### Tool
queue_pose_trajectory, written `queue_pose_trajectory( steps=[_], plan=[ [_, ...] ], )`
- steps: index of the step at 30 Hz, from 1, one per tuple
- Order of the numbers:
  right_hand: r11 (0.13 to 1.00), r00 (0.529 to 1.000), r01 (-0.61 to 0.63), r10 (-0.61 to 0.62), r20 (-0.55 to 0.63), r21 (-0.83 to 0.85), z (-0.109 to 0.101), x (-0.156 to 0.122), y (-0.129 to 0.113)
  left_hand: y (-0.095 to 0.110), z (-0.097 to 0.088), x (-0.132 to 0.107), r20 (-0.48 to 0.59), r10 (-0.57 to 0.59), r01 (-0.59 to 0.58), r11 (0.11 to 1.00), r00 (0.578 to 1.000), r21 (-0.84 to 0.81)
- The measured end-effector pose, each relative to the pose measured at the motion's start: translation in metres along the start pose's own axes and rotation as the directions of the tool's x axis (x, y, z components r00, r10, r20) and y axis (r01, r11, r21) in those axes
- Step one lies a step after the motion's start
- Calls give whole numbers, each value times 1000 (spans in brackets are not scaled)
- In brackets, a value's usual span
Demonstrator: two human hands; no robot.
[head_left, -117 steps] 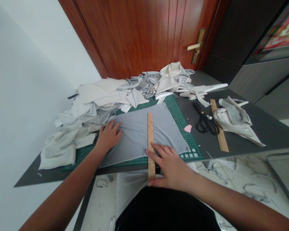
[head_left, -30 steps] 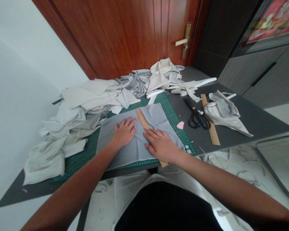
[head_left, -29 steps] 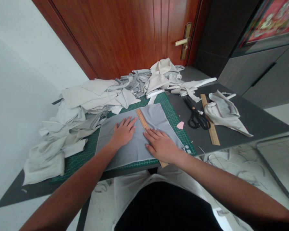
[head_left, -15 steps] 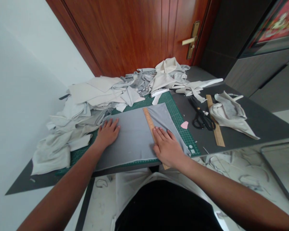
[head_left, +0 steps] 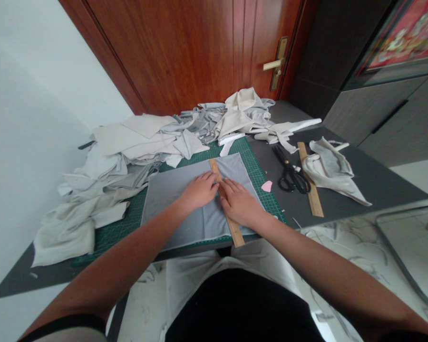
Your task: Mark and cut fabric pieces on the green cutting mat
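Observation:
A grey fabric sheet (head_left: 174, 199) lies flat on a green cutting mat (head_left: 117, 232). A wooden ruler (head_left: 233, 229) runs slantwise across the fabric toward the table's near edge. My left hand (head_left: 199, 190) rests on the fabric with its fingertips on the ruler's upper part, fingers stretched out. My right hand (head_left: 239, 203) lies flat beside it, palm down, pressing the ruler and fabric. Both hands touch each other at the ruler.
Piles of cream and grey cloth scraps (head_left: 135, 142) cover the mat's left and far side. Black scissors (head_left: 290, 173), a second wooden ruler (head_left: 309, 190), a pink chalk piece (head_left: 267, 186) and a crumpled cloth (head_left: 330, 171) lie on the dark table (head_left: 378, 185) at right. A wooden door (head_left: 199, 52) stands behind.
My left hand slid right across the fabric from its left part to the ruler, meeting my right hand. The ruler stays slanted under my right hand.

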State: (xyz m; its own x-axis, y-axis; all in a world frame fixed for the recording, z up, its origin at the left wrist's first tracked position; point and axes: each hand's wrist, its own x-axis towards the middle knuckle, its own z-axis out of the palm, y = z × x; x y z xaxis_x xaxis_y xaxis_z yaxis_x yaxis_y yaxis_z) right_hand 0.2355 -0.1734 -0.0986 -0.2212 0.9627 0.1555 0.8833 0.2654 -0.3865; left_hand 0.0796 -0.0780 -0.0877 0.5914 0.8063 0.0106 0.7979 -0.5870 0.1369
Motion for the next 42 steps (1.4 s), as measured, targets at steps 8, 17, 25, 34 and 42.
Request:
queue_pose_trajectory(
  steps=[8, 17, 25, 34, 42],
  plan=[
    [998, 1000, -18, 17, -20, -53, 13, -3, 5, 1, 7, 13, 38, -135, 133, 990, 990, 54],
    [997, 1000, -22, 22, -8, -74, 11, -2, 6, -8, 14, 35, -68, -125, 128, 991, 990, 45],
    [994, 1000, -22, 23, 10, -106, 8, -2, 5, -24, 6, 67, -148, -185, 190, 981, 971, 22],
    [992, 1000, -12, 12, 0, -127, 12, -1, 5, -19, 14, 93, -248, -362, 348, 932, 899, -99],
    [994, 1000, -12, 9, -27, -110, 13, -1, 7, -26, 11, 107, -301, -297, 233, 945, 906, -230]
  ],
)
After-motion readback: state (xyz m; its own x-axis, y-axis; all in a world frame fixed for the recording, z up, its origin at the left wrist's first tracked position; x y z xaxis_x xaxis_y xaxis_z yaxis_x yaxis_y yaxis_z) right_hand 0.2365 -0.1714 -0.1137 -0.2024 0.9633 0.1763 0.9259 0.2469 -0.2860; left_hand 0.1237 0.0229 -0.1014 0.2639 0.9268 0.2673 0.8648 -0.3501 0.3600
